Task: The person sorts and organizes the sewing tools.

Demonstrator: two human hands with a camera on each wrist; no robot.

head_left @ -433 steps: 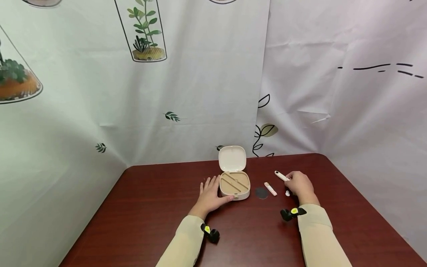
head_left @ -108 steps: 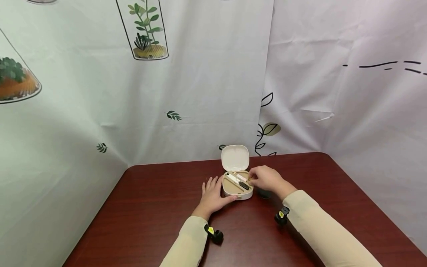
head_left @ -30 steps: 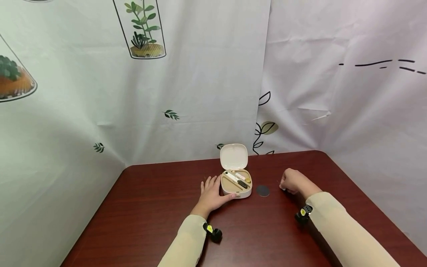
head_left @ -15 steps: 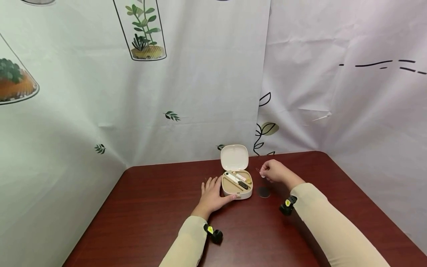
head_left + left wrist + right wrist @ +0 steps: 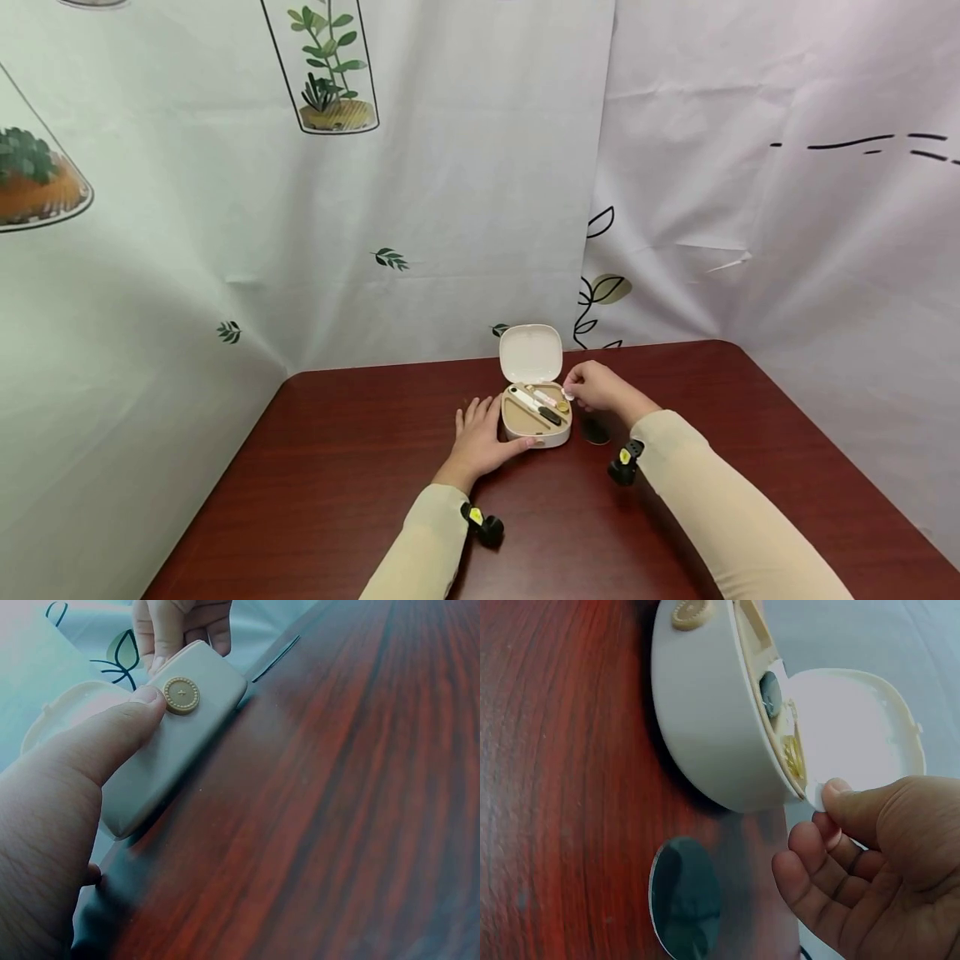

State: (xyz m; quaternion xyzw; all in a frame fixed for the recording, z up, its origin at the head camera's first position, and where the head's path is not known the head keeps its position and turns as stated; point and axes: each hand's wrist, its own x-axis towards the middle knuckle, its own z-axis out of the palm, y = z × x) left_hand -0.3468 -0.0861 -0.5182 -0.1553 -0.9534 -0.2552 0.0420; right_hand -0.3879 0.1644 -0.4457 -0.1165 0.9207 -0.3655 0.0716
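Observation:
A white rounded box (image 5: 537, 437) stands with its lid (image 5: 531, 353) raised; inside its beige tray lie a white tool with a black end (image 5: 535, 406), a pinkish-white stick (image 5: 544, 398) and a small gold piece (image 5: 562, 407). My left hand (image 5: 482, 442) rests at the box's left side, fingers straight and spread, thumb touching the front beside a round beige button (image 5: 181, 695). At the tray's right back edge, my right hand (image 5: 600, 389) pinches a small white needle threader (image 5: 815, 796) between thumb and forefinger. The threader's tip is hidden behind the box rim.
A dark round mirror-like disc (image 5: 596, 431) lies on the reddish-brown wooden table (image 5: 360, 467), right of the box and under the right forearm's side. A printed white cloth (image 5: 480, 208) hangs behind the table.
Earlier the white tool was carried from the table into the box, and the stick and gold piece went in too. My right hand has since brought the needle threader leftward to the box.

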